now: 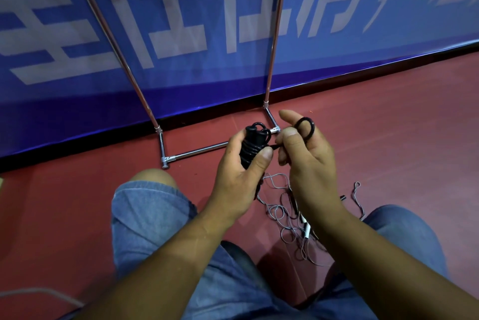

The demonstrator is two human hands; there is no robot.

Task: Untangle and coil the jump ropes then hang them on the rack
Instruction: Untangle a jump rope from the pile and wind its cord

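black rope bundle (250, 148) stands near upright in your left hand (238, 172), fingers curled round it; its free loop (305, 126) sits just right, pinched by your right hand (311, 161), so the last wrap likely crosses the bundle's long axis.

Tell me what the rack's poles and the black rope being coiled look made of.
Rack poles: probably chromed or polished metal, from bright mirror-like glints. Black rope: apparently smooth rubber or plastic cord, dull sheen, bending into tight loops in the left hand.
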